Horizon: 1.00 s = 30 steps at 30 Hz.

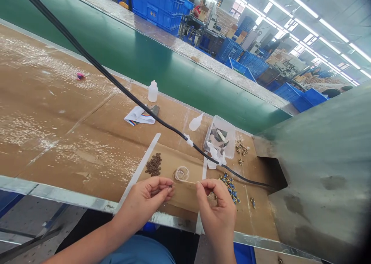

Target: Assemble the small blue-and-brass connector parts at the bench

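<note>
Clear plastic cup (pixel 182 174) is sitting on brown work surface (pixel 171 152), just beyond both hands; L hand (pixel 146 196) is pinching small dark piece (pixel 170 186) btwn thumb & fingertips, just short of cup & to its L; R hand (pixel 217 206) is pinching thin pale stick (pixel 189 183), thumb & index pressed tog, stick running along near side of cup; brown discs (pixel 153 164) are lying piled L of cup; blue-and-gold pcs (pixel 232 188) are lying R of cup; clear box (pixel 231 140) w/ grey scraps (pixel 214 132) is standing beyond cup, to its R
</note>
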{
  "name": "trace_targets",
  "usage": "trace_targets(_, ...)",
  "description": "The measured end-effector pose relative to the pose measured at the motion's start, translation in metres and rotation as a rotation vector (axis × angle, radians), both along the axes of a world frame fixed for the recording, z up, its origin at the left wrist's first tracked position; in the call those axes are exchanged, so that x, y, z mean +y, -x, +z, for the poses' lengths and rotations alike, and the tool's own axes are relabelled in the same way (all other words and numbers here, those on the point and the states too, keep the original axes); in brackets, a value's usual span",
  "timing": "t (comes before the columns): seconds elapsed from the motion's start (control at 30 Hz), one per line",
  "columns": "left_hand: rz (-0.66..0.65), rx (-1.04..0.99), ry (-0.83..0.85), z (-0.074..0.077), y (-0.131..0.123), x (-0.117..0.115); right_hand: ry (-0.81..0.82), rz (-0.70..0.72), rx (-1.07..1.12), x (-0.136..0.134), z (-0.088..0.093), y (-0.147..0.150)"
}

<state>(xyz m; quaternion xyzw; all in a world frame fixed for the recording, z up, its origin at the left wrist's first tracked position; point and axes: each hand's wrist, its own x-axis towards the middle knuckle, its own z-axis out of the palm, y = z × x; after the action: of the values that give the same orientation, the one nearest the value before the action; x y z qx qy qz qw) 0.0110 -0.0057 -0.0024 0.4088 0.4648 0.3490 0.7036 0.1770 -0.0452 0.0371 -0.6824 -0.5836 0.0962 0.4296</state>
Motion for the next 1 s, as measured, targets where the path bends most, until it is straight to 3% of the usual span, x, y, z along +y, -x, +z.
trace_targets(0.2, 0.006, -0.007, 0.047, 0.006, -0.001, 0.001, 0.055, 0.081, 0.068, -0.005, 0.004, 0.010)
trace_targets(1.0, -0.023, 0.017, 0.030, 0.003, 0.001, 0.000, 0.079, 0.081, -0.022, -0.007, -0.006, 0.013)
